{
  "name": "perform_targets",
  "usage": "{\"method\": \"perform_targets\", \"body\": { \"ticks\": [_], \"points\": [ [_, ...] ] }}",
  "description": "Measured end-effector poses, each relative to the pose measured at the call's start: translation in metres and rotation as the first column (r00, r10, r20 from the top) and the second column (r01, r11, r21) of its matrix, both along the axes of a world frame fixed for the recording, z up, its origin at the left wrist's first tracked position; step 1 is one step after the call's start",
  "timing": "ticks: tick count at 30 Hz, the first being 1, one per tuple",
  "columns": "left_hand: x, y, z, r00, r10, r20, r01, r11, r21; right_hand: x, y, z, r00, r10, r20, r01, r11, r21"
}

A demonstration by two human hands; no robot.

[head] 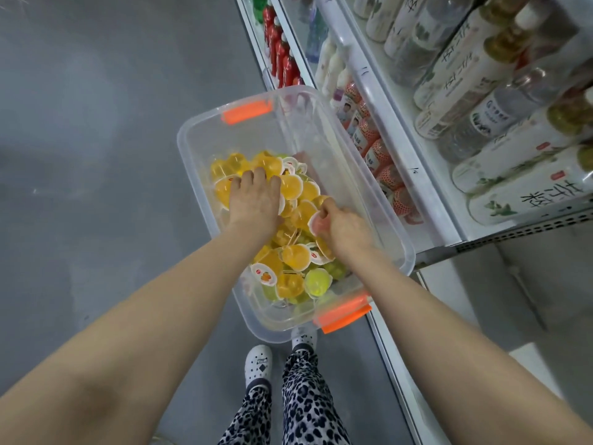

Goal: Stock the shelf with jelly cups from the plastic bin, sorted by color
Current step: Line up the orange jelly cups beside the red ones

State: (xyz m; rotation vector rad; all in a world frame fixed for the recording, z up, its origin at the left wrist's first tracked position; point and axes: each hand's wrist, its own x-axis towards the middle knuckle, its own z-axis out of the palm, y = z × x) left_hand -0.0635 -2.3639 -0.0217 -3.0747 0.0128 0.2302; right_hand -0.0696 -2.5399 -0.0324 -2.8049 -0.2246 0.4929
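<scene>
Both hands are down in the clear plastic bin (205,136), which sits on the grey floor (96,123) right against the foot of the shelf (414,175), orange latch handles (247,112) at either end. The left hand (255,200) lies palm-down and spread flat across the heap of jelly cups (290,248), fingers splayed over the orange ones at the far side; its grip is open, pressing on the pile and closed around nothing that shows. The right hand (345,228) is curled, thumb and fingertips pinched on a pale pink jelly cup (317,223) at the middle of the heap, next to the bin's shelf-side wall. Most cups in there are orange and yellow, with a lime-green cup (317,282) near the closer end. Bottles with white labels (500,136) lie in rows on the shelf to the right, red-capped bottles (282,56) stand further along. Below, white clogs (259,364) and leopard-print trousers (305,399).
</scene>
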Motion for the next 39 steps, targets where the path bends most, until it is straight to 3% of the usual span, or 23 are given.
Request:
{"method": "perform_targets", "body": {
  "ticks": [12, 18, 24, 32, 35, 39],
  "points": [
    [-0.006, 0.006, -0.001, 0.998, -0.061, 0.019, 0.058, 0.990, 0.127, -0.021, -0.020, 0.030, 0.997, -0.082, -0.003, 0.079, 0.951, 0.299],
    [-0.009, 0.003, -0.005, 0.999, 0.044, -0.025, -0.043, 0.998, 0.035, -0.034, -0.031, 0.026, 0.996, -0.086, -0.011, 0.085, 0.936, 0.340],
    [-0.008, 0.003, -0.002, 0.999, 0.021, -0.027, -0.020, 0.999, 0.034, -0.035, -0.030, 0.028, 0.986, -0.164, 0.035, 0.128, 0.871, 0.475],
    [-0.026, -0.009, 0.034, 0.999, 0.024, -0.025, -0.029, 0.977, -0.211, -0.052, -0.033, 0.050, 0.962, -0.257, 0.095, 0.184, 0.863, 0.470],
    [-0.036, -0.012, 0.057, 1.000, 0.009, -0.023, -0.017, 0.921, -0.390, -0.063, -0.037, 0.069, 0.951, -0.270, 0.151, 0.162, 0.850, 0.502],
    [-0.059, -0.013, 0.086, 0.993, -0.070, 0.091, 0.110, 0.821, -0.561, -0.085, -0.047, 0.099, 0.916, -0.317, 0.245, 0.147, 0.836, 0.528]
  ]
}}
